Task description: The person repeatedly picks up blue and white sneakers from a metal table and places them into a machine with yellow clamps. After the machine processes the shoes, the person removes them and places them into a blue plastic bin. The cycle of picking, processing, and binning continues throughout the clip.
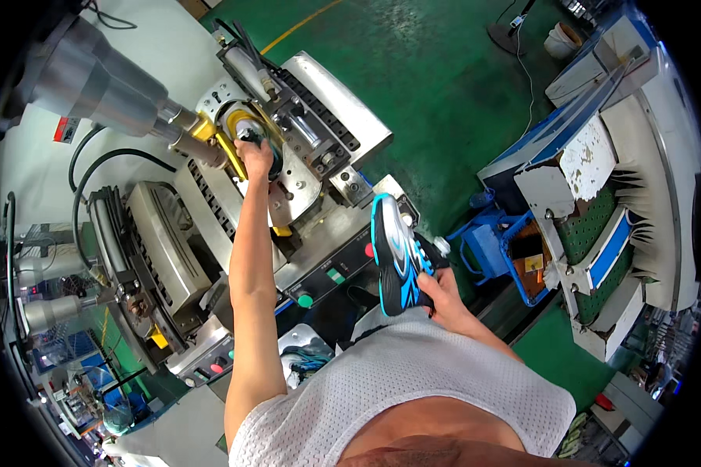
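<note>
My left arm reaches far forward into a metal pressing machine (pixel 296 191). There, my left hand (pixel 257 158) is closed on the dark upper part of a shoe (pixel 248 131), which sits in the machine's cradle beside a yellow bar (pixel 232 153). Much of that shoe is hidden by the hand and the machine. Close to my body, my right hand (pixel 442 294) grips a sneaker (pixel 397 253) in silver, black and bright blue. This sneaker is tilted on its side, toe pointing away from me, its dark sole facing left.
A control panel with a green button (pixel 305 301) and a red button (pixel 370 250) runs along the machine's front. Thick metal cylinders (pixel 105 78) hang over the left. At right stand a blue stool (pixel 483 249) and a brush-curtained conveyor machine (pixel 600 226). More shoes (pixel 304 359) lie by my waist.
</note>
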The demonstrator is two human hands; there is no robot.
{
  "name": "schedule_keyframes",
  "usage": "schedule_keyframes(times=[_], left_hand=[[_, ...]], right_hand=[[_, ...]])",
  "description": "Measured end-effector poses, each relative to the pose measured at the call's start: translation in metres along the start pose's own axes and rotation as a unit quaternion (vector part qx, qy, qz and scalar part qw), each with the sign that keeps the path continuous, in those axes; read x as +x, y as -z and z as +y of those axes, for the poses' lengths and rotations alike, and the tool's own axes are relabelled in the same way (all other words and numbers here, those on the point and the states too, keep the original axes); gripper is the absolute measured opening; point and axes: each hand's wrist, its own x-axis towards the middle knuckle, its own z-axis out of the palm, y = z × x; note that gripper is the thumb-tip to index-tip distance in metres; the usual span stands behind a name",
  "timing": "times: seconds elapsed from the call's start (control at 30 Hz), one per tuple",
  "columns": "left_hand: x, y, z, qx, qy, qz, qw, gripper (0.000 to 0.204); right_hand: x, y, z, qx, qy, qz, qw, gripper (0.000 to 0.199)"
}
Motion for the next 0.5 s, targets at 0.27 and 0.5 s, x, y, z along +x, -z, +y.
schedule_keyframes(times=[0.27,0.5], left_hand=[[0.037,0.044,0.006,-0.207,0.212,-0.121,0.947,0.053],[-0.162,0.187,0.061,-0.406,0.029,-0.032,0.913,0.055]], right_hand=[[0.024,-0.007,0.002,0.006,-0.01,0.04,0.999,0.041],[0.151,-0.123,-0.042,-0.124,0.283,-0.016,0.951,0.037]])
